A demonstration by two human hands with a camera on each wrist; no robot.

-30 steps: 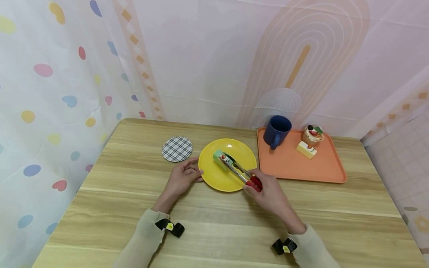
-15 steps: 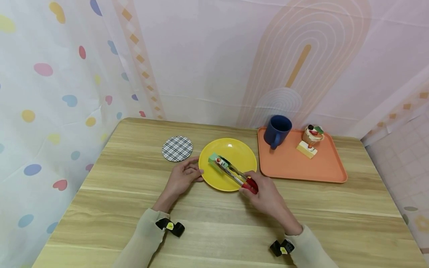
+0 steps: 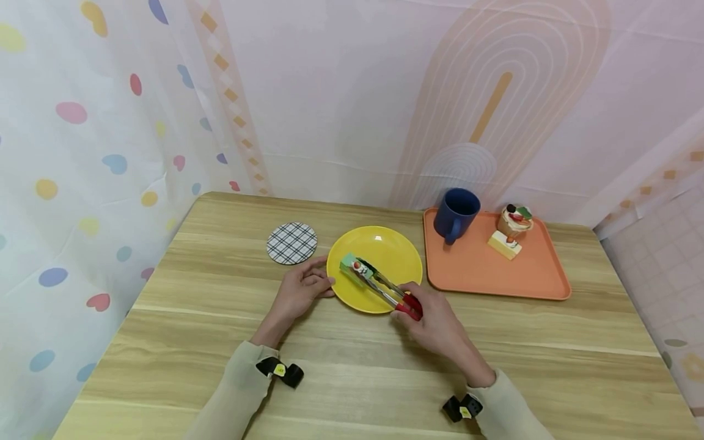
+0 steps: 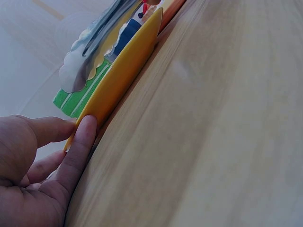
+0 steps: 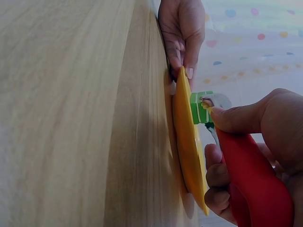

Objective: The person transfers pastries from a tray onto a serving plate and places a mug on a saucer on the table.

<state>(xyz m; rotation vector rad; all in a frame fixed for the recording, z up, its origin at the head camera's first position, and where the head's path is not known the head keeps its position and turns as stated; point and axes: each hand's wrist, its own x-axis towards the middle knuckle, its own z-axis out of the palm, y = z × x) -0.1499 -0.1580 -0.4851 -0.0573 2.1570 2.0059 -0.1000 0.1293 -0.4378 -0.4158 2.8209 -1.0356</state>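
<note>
My left hand (image 3: 299,292) pinches the left rim of a yellow plate (image 3: 398,247), its fingers on both sides of the edge in the left wrist view. My right hand (image 3: 440,318) grips metal tongs with red handles (image 5: 253,179). The tongs' scalloped tips lie around a green slice of cake (image 4: 78,101) with a small topping, at the left part of the plate. In the left wrist view the cake sits at the plate's surface; whether the tips still squeeze it I cannot tell.
An orange tray (image 3: 456,275) stands at the right, bearing a dark blue mug (image 3: 456,214), a cupcake (image 3: 514,221) and a yellow cake slice (image 3: 504,244). A round checked coaster (image 3: 291,243) lies left of the plate on the wooden table (image 3: 220,269). A patterned cloth (image 3: 330,110) hangs behind.
My right hand, the tongs and the green cake slice have moved slightly left across the plate, mostly in the first half second. My left hand has stayed at the plate's rim.
</note>
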